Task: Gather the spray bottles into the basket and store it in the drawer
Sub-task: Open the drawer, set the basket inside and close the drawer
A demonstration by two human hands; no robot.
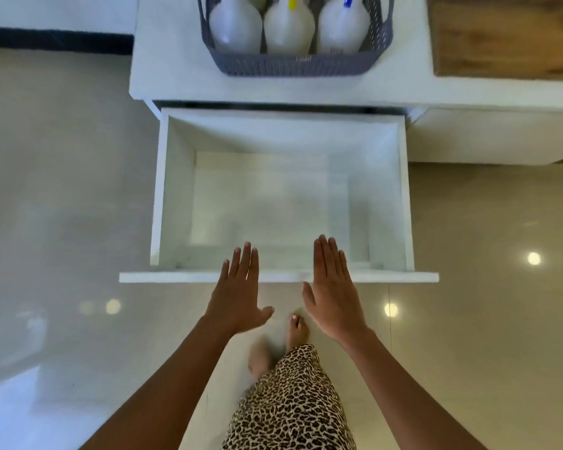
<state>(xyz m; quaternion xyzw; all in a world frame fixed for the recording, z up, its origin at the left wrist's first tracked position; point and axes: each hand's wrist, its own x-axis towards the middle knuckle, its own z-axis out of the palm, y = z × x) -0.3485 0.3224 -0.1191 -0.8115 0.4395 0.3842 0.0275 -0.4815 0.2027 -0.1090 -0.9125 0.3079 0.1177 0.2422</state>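
- Holding both palms down, you have your left hand (239, 289) and right hand (332, 287) side by side at 6 o'clock. The fingers are straight and close together, gripping nothing.
- Your fingertips reach over the front panel of the drawer (387, 277); whether they touch it cannot be told from this view.
- The drawer stands pulled out at the centre, showing its white walls and bottom.
- The grey basket (293, 64) sits on the white cabinet top (273, 90) at 12 o'clock, just behind the drawer opening.
- Three spray bottles stand upright in a row inside the basket: the plain bottle (235, 26) toward 11 o'clock, the yellow-tubed bottle (288, 29) in the middle, and the blue-tubed bottle (342, 27) toward 1 o'clock. Their tops are cut off by the frame.
- A wooden surface (507, 34) lies at 1 o'clock.
- Your bare foot (298, 331) and leopard-print garment (293, 404) show at 6 o'clock, above the glossy floor (62, 190).
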